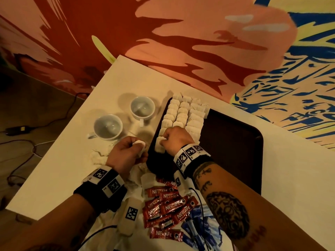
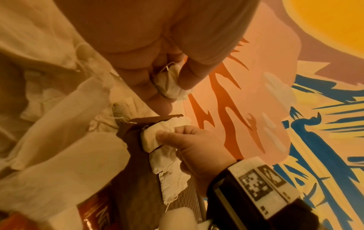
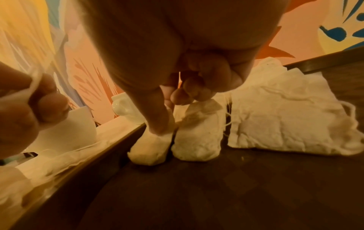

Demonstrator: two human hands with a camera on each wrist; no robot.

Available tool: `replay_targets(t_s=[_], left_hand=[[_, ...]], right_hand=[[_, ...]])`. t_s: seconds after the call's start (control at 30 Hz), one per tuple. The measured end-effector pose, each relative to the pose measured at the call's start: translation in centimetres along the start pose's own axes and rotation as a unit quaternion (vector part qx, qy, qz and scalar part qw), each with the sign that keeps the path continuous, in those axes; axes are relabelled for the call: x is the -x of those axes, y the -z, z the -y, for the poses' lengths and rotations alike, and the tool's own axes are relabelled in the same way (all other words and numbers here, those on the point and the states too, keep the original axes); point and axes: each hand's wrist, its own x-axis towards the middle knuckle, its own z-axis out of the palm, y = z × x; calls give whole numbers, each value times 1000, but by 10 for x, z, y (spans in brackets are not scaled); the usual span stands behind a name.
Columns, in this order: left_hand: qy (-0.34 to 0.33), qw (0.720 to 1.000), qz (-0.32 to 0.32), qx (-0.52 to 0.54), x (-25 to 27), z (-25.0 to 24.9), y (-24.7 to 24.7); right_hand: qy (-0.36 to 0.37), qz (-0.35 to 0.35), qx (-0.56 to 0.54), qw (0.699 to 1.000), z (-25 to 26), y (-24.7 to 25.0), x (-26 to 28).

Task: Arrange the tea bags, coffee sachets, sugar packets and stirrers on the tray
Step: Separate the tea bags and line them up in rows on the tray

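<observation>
A dark brown tray (image 1: pixel 232 142) carries three columns of white tea bags (image 1: pixel 183 113) at its far left end. My right hand (image 1: pixel 165 140) pinches a tea bag (image 1: pixel 159 148) at the near end of the left column, where it touches the tray floor (image 3: pixel 216 186); my thumb lies on that bag (image 2: pixel 151 137). My left hand (image 1: pixel 139 148) hovers just left of the tray and pinches another tea bag (image 2: pixel 171 84) between thumb and fingers. Red coffee sachets (image 1: pixel 166 209) and blue sugar packets (image 1: pixel 199 232) lie heaped on the table near me.
Two empty white cups (image 1: pixel 108 127) (image 1: pixel 142 107) stand left of the tray. Loose tea bags (image 1: pixel 98 157) lie under my left wrist. The tray's right part is bare. A painted wall runs behind the table, and cables (image 1: pixel 27 142) lie on the floor at left.
</observation>
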Motion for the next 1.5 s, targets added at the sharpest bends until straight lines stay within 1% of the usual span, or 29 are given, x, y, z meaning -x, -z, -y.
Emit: replay_targets(t_s=[0.27, 0.5, 0.63, 0.7, 0.77, 0.83, 0.93, 1.03, 1.13, 1.2, 1.3, 1.33, 1.4, 1.5], left_hand=[[9, 1000, 17, 1, 0, -4, -9], [-2, 999, 36, -21, 2, 0, -11], [-11, 998, 53, -29, 3, 3, -14], [-23, 997, 47, -50, 4, 4, -16], [-40, 996, 40, -67, 8, 2, -20], [-55, 995, 47, -71, 12, 0, -25], [-73, 992, 59, -82, 20, -1, -34], [-77, 992, 46, -86, 26, 2, -43], [-91, 991, 27, -98, 33, 7, -51], [-94, 990, 37, -96, 39, 11, -55], [-69, 993, 67, -61, 45, 18, -59], [-64, 993, 72, -64, 46, 21, -59], [-60, 992, 84, -78, 48, 26, -57], [-37, 993, 96, -62, 53, 29, -60]], right_hand=[[-24, 12, 10, 1000, 1, 0, -2], [-21, 5, 8, 1000, 1, 2, 1], [-21, -39, -46, 998, -3, 8, 10], [0, -74, -86, 994, -4, 12, 17], [39, -95, -157, 982, -6, 14, 31], [70, -73, -218, 971, -8, 13, 45], [101, -46, -258, 960, -15, 8, 65], [111, -59, -324, 938, -23, 8, 81], [127, -77, -342, 928, -33, 7, 93], [125, -95, -344, 926, -41, 4, 98], [90, -112, -353, 924, -52, 1, 103], [81, -118, -355, 924, -55, 0, 104], [71, -123, -359, 922, -60, -1, 107], [72, -116, -369, 919, -60, 0, 110]])
